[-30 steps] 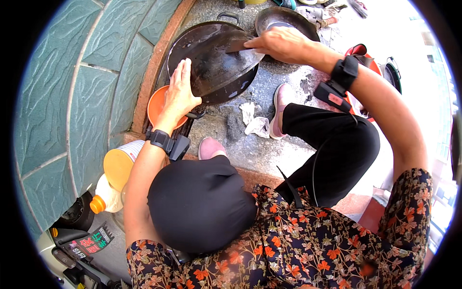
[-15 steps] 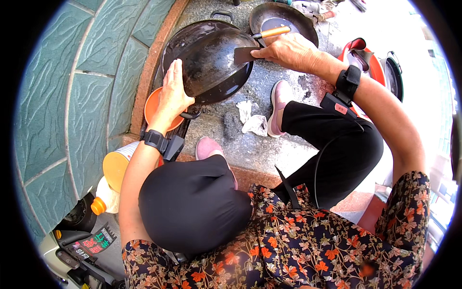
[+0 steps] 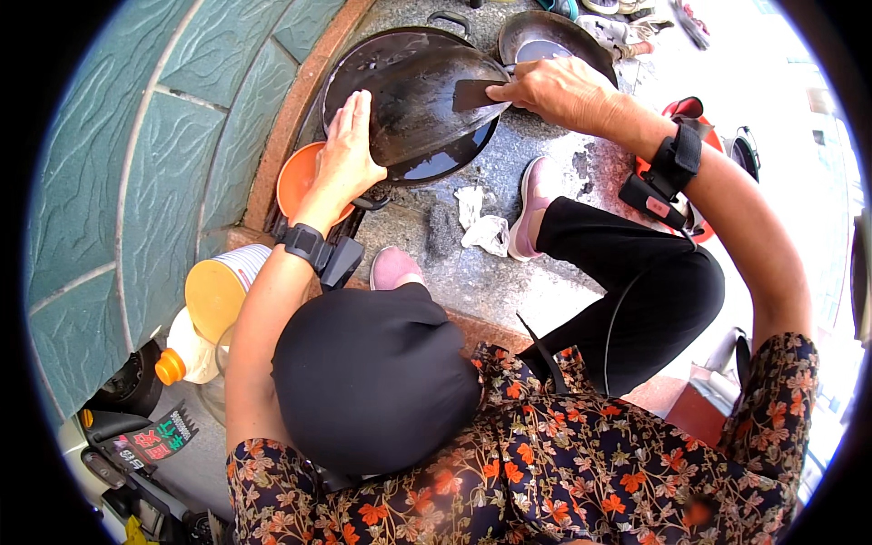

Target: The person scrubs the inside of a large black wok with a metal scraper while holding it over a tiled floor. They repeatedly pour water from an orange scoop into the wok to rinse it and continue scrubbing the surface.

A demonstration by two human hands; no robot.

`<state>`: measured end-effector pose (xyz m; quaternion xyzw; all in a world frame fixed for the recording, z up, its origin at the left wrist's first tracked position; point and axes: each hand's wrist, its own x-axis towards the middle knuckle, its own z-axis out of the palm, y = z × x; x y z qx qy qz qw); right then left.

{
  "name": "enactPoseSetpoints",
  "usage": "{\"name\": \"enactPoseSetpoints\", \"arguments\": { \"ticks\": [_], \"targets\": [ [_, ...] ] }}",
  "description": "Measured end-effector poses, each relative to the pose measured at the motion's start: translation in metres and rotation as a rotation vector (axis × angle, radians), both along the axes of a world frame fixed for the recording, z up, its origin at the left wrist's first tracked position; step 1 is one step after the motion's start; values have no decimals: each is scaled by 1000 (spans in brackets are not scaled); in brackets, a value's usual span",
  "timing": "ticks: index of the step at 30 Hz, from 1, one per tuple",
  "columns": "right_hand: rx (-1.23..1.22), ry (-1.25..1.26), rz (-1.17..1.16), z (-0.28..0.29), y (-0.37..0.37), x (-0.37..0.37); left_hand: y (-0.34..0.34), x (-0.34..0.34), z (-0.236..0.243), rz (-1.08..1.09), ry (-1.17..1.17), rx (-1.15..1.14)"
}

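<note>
A dark, scorched wok (image 3: 413, 100) is tilted with its curved outer side up, over a wide black pan (image 3: 436, 165) that has water in it. My left hand (image 3: 350, 154) steadies the wok's near left edge, fingers straight and close together. Pinched in my right hand (image 3: 563, 95) is a dark flat scraper (image 3: 474, 94), its blade lying against the wok's right side. The rest of that tool is hidden by the hand.
Beside my left wrist stands an orange bowl (image 3: 295, 177). Another dark pan (image 3: 556, 38) sits beyond my right hand. Crumpled white plastic (image 3: 486, 234) and a grey scouring pad (image 3: 443, 227) lie near my feet. A stone-tiled wall (image 3: 173, 163) rises on the left.
The wok is tilted differently, baring more of the water in the pan below. A wooden handle seen earlier by my right hand is out of sight. Both hands stay on the same things.
</note>
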<state>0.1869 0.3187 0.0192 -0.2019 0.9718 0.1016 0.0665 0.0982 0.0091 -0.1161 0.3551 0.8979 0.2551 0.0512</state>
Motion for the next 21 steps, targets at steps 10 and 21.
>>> {"name": "enactPoseSetpoints", "arguments": {
  "ticks": [10, 21],
  "targets": [
    [-14, -20, 131, 26, -42, -33, -11, 0, -6, 28, 14, 18],
    [96, -64, 157, 20, -83, -62, -19, 6, -10, 124, -103, 83]
  ]
}}
